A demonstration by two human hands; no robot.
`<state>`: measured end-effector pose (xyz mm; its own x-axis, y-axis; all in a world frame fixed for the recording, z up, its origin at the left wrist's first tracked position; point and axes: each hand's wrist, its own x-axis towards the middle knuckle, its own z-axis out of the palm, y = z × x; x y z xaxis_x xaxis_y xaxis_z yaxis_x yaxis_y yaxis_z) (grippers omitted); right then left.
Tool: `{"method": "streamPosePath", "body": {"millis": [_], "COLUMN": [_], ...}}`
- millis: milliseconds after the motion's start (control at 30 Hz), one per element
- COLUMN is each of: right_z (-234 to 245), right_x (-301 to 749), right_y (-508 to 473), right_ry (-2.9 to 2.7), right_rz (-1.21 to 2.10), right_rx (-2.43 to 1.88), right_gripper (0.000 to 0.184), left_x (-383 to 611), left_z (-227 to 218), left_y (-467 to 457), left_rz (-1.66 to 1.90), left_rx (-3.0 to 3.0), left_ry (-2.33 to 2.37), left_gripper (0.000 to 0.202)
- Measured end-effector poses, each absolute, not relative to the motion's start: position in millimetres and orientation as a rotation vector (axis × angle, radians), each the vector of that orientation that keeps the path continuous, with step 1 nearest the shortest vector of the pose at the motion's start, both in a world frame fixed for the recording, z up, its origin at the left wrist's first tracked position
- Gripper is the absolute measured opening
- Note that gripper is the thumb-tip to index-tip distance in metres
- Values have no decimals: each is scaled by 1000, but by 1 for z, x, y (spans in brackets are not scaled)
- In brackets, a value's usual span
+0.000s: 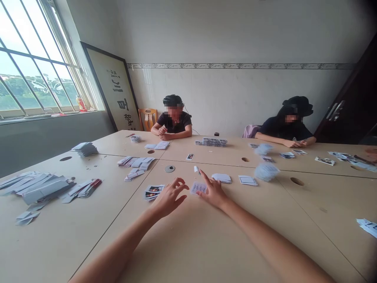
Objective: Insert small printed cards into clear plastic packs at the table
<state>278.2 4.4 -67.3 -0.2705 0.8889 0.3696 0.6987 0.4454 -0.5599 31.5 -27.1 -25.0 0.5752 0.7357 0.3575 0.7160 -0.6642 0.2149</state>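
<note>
My left hand hovers palm-down with its fingers loosely bent and apart, holding nothing. Just left of it, partly covered by the hand, lies a small pile of dark printed cards. My right hand is open, its index finger stretched forward and its thumb over the right edge of a clear, faintly printed packet. Whether the thumb presses on the packet I cannot tell. By the index fingertip is a small white piece, too small to name. A stack of white cards sits beyond the right hand.
Framed white cards and clear plastic sleeves lie to the right. Folded paper pieces and larger paper piles spread leftward. Two people sit across the table. A round metal cover and open holes dot its top.
</note>
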Motion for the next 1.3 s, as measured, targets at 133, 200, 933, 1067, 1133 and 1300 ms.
{"method": "streamPosePath", "body": {"millis": [133, 200, 933, 1067, 1133, 1300], "right_z": [-63, -62, -81, -82, -82, -80], "right_x": [275, 275, 268, 267, 266, 265], "right_y": [-3, -4, -6, -7, -8, -10], "right_ry": [-2098, -2115, -2218, -2215, -2187, -2077], "right_rz": [388, 398, 468, 518, 559, 696], "right_rx": [-1345, -1333, -824, -803, -804, -829], "right_gripper": [95, 98, 95, 93, 94, 97], "left_x": [31, 32, 38, 39, 39, 38], "left_z": [-27, -28, -35, -35, -34, -35], "left_y": [-26, -26, -29, -28, -29, -30], "left_rz": [664, 669, 628, 624, 628, 647], "left_rx": [2748, 2748, 2658, 2646, 2635, 2591], "left_ry": [1253, 1247, 1205, 1187, 1180, 1201], "left_gripper": [25, 26, 37, 35, 36, 43]}}
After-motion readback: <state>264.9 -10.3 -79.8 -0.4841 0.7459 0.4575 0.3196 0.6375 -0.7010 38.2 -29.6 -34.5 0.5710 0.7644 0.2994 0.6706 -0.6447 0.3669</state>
